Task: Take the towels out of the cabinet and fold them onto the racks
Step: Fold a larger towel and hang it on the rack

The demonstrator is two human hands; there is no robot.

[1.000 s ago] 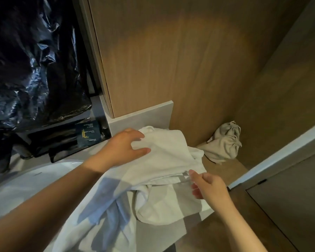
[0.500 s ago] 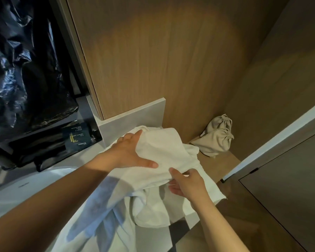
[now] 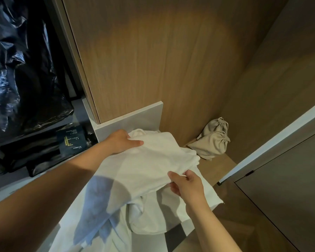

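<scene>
Warm wood panelling lines this cabinet recess, with a low wooden shelf point(image 3: 224, 164) at the bottom and a pale grey ledge point(image 3: 127, 120) jutting in at its left edge. The white towel point(image 3: 153, 160) lies heaped at the shelf's front left corner, and its loose folds spill down over the front edge toward the person.

It looks soft, limp and light: plain white cloth with no stiffness, sagging wherever nothing holds it up. From here I can't tell whether the bundle below is the same towel or a second one. It should lift easily, though it will droop and trail, so it is best held at two spread points along one edge or at the corners.

The left hand point(image 3: 123, 141) grips the far left end, thumb lying across the top and fingers tucked under the fold. The right hand point(image 3: 187, 184) pinches the near edge, thumb over and fingers beneath. Two beige drawstring bags point(image 3: 213, 140) sit in the shelf's back corner, apart from the towel.
</scene>
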